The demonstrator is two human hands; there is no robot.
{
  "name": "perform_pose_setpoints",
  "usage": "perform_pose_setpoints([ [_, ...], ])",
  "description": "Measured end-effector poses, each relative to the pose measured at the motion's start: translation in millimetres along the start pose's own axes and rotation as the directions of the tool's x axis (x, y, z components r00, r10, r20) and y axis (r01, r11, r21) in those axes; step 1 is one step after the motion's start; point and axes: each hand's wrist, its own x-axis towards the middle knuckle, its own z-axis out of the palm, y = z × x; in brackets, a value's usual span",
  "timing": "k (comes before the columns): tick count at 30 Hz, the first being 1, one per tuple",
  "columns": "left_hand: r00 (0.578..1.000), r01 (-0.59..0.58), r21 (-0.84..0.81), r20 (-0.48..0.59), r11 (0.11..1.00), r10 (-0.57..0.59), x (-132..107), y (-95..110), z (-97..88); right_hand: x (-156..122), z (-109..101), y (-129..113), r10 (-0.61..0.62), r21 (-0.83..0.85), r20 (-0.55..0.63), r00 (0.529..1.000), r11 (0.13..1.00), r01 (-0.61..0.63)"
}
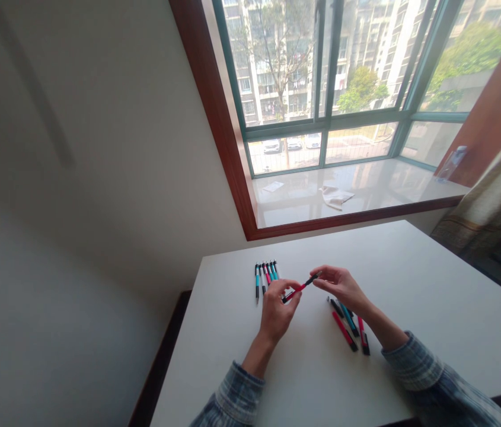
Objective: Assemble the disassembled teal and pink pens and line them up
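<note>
Above the white table, a red and black pen [301, 287] is held at a slant between my two hands. My left hand [275, 312] pinches its red barrel between thumb and fingers. At the pen's upper, black end, the thumb and fingertips of my right hand [343, 289] are closed on it. Behind my left hand lies a row of several pens [263, 274] in teal, white and red, side by side and partly hidden by the hand. Below my right hand is a loose group of pens [343, 329], red, teal and black, lying at different angles.
The white table [321, 385] meets a wall on its left. Beyond its far edge is a window sill [294, 207] with a crumpled white cloth or tissue [335, 197], a flat white paper [273, 186] and a clear bottle [452, 163]. A curtain [468, 219] hangs at the right.
</note>
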Motion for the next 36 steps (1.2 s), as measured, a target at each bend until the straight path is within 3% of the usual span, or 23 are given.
perform_pose_setpoints([
  [7,1.000,0.001,-0.023,0.003,1.000,-0.001,-0.6,2.1,-0.4,-3.0,3.2,-4.1,-0.018,-0.179,-0.041,0.999,0.984,0.011],
  [18,1.000,-0.001,-0.003,-0.014,1.000,0.001,-0.5,-3.0,0.9,-3.7,-0.6,-6.8,-0.070,-0.090,-0.019,0.997,0.994,0.068],
  [24,1.000,-0.021,-0.004,-0.006,1.000,0.021,-0.5,-3.4,-0.1,-3.8,0.6,-3.0,-0.058,-0.243,-0.060,0.996,0.969,0.042],
  [30,0.999,-0.037,0.000,-0.007,0.999,0.037,0.0,-3.3,0.4,-4.7,-1.5,-0.5,-0.077,-0.458,-0.101,0.992,0.889,0.022],
  [36,1.000,-0.021,0.018,-0.017,1.000,0.021,-0.5,-3.5,-0.3,-6.8,-2.9,-9.6,-0.126,-0.338,-0.050,0.991,0.936,0.102],
])
